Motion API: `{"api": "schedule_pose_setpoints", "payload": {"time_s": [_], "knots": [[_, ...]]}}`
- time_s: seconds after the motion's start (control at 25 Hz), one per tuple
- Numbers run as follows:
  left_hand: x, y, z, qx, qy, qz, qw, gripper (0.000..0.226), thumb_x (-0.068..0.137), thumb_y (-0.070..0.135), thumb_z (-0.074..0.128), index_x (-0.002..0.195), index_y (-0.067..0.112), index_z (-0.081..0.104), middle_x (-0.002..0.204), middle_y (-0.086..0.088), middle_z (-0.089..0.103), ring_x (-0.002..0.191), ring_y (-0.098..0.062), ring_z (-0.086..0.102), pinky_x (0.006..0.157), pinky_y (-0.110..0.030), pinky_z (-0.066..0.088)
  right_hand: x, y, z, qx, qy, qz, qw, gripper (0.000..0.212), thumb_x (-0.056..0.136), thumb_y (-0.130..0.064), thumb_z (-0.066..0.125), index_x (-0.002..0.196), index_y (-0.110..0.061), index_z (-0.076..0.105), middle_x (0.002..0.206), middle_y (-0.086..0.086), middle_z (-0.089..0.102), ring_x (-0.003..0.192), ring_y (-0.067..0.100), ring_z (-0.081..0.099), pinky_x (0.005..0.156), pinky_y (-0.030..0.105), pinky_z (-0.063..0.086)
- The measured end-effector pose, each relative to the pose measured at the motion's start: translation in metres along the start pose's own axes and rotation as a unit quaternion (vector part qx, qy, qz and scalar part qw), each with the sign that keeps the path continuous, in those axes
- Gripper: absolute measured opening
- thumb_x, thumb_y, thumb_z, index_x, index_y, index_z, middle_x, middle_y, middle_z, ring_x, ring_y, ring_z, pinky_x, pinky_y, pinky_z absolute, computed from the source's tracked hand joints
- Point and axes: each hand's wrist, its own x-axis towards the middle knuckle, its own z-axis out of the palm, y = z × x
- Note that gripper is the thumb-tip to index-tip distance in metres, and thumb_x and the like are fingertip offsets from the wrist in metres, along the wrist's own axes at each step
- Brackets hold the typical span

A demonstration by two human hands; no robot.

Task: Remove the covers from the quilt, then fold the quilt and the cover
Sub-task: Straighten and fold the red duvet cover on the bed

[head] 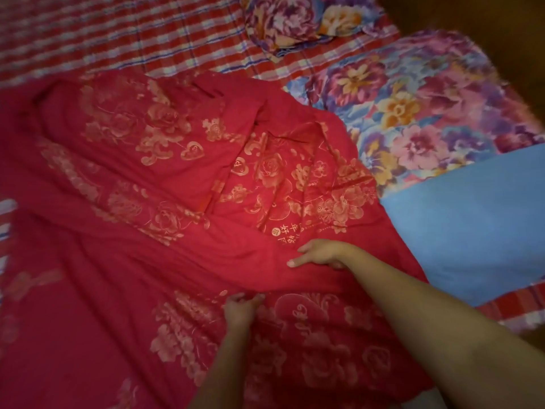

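The thin red cloth cover printed with gold roses (141,178) lies spread and rumpled over most of the bed, on top of the red-and-white checked sheet (132,33). The thick quilt in a blue, purple and orange flower print (413,113) sits out of the cover at the right side of the bed, with what looks like its plain blue side turned up at the near end. It touches the cover's right edge. A bundle in the same flower print (295,22) lies at the head of the bed.

The left hand (240,308) has its grip closed, fingers curled and pinching a small ridge of the cover near the front. The right hand (320,252) lies further up on a long fold, fingers stretched out and pressing on the cloth (whether any are tucked under the fold I cannot tell).

The cover looks light and limp. It should crease wherever it is bunched and slide easily over the sheet, so I would take it by a hem or two corners and pull it flat before folding. The quilt looks soft but bulky and heavier. It would likely want whole-hand holds along an edge, and its folds may spring open.
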Motion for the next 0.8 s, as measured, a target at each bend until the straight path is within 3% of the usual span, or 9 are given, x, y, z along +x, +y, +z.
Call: {"api": "schedule_pose_setpoints", "payload": {"time_s": [0.12, 0.2, 0.28, 0.36, 0.44, 0.56, 0.68, 0.72, 0.8], "knots": [[0.003, 0.011, 0.001, -0.006, -0.165, -0.038, 0.986, 0.038, 0.067, -0.007, 0.077, 0.103, -0.004, 0.064, 0.083, -0.011, 0.071, 0.069, -0.021, 0.067, 0.064, -0.028, 0.056, 0.016, -0.024, 0.004, 0.125, -0.096, 0.012, 0.987, 0.055, 0.082, -0.047, 0.064, 0.127, -0.015, 0.055, 0.123, -0.003, 0.06, 0.116, 0.014, 0.056, 0.107, 0.034, 0.04], [0.006, 0.018, 0.002, 0.004, -0.199, -0.072, 0.977, 0.04, 0.065, -0.001, 0.08, 0.102, 0.002, 0.067, 0.091, -0.015, 0.072, 0.077, -0.027, 0.069, 0.073, -0.036, 0.058, 0.031, -0.036, 0.009, 0.217, -0.108, 0.049, 0.969, 0.042, 0.084, -0.055, 0.053, 0.11, -0.022, 0.057, 0.096, -0.011, 0.07, 0.091, 0.003, 0.065, 0.095, 0.025, 0.046], [0.014, 0.02, 0.003, 0.008, -0.223, -0.106, 0.969, 0.048, 0.053, 0.011, 0.088, 0.098, 0.005, 0.071, 0.091, -0.014, 0.073, 0.085, -0.031, 0.069, 0.085, -0.046, 0.055, 0.04, -0.046, 0.016, 0.252, -0.128, 0.103, 0.954, 0.032, 0.091, -0.047, 0.05, 0.094, -0.017, 0.061, 0.073, -0.003, 0.073, 0.065, 0.01, 0.069, 0.084, 0.031, 0.05], [0.017, 0.019, 0.004, 0.018, -0.239, -0.109, 0.965, 0.053, 0.037, 0.021, 0.091, 0.087, 0.01, 0.075, 0.091, -0.011, 0.074, 0.093, -0.031, 0.068, 0.092, -0.049, 0.051, 0.045, -0.055, 0.022, 0.207, -0.163, 0.118, 0.957, 0.031, 0.094, -0.039, 0.049, 0.093, -0.011, 0.063, 0.072, 0.004, 0.073, 0.063, 0.016, 0.07, 0.084, 0.034, 0.05], [0.016, 0.02, 0.002, 0.017, -0.24, -0.101, 0.965, 0.062, 0.031, 0.027, 0.094, 0.088, 0.013, 0.074, 0.093, -0.009, 0.074, 0.094, -0.028, 0.068, 0.091, -0.045, 0.052, 0.041, -0.073, 0.028, 0.121, -0.221, 0.129, 0.959, 0.036, 0.091, -0.045, 0.051, 0.095, -0.012, 0.064, 0.076, 0.004, 0.073, 0.067, 0.016, 0.07, 0.082, 0.035, 0.051], [0.011, 0.022, 0.003, -0.001, -0.236, -0.087, 0.968, 0.046, 0.063, 0.021, 0.086, 0.103, 0.012, 0.066, 0.089, -0.004, 0.071, 0.086, -0.021, 0.067, 0.078, -0.032, 0.055, 0.034, -0.086, 0.034, 0.047, -0.245, 0.142, 0.958, 0.039, 0.084, -0.052, 0.056, 0.092, -0.014, 0.065, 0.076, 0.003, 0.074, 0.068, 0.014, 0.071, 0.065, 0.029, 0.058], [0.004, 0.025, 0.006, 0.012, -0.22, -0.039, 0.975, 0.037, 0.069, 0.023, 0.083, 0.102, 0.018, 0.065, 0.088, 0.004, 0.069, 0.089, -0.016, 0.066, 0.081, -0.027, 0.052, 0.033, -0.082, 0.035, 0.081, -0.256, 0.083, 0.96, 0.025, 0.076, -0.026, 0.067, 0.095, -0.01, 0.065, 0.077, 0.003, 0.074, 0.07, 0.013, 0.071, 0.074, 0.031, 0.056], [0.001, 0.027, 0.008, 0.017, -0.228, -0.024, 0.973, 0.043, 0.066, 0.03, 0.085, 0.103, 0.017, 0.067, 0.091, 0.004, 0.069, 0.092, -0.017, 0.066, 0.084, -0.027, 0.052, 0.032, -0.078, 0.031, 0.086, -0.263, 0.073, 0.958, 0.023, 0.074, -0.018, 0.066, 0.095, -0.008, 0.064, 0.077, 0.004, 0.074, 0.069, 0.014, 0.071, 0.074, 0.031, 0.057], [-0.008, 0.028, 0.015, 0.08, -0.206, -0.017, 0.975, 0.08, 0.044, 0.06, 0.086, 0.109, 0.018, 0.065, 0.105, 0.001, 0.067, 0.105, -0.02, 0.062, 0.096, -0.032, 0.049, 0.026, -0.08, 0.012, 0.067, -0.287, 0.087, 0.952, 0.026, 0.073, -0.014, 0.065, 0.098, -0.005, 0.063, 0.079, 0.007, 0.074, 0.07, 0.016, 0.071, 0.071, 0.031, 0.058]]}}
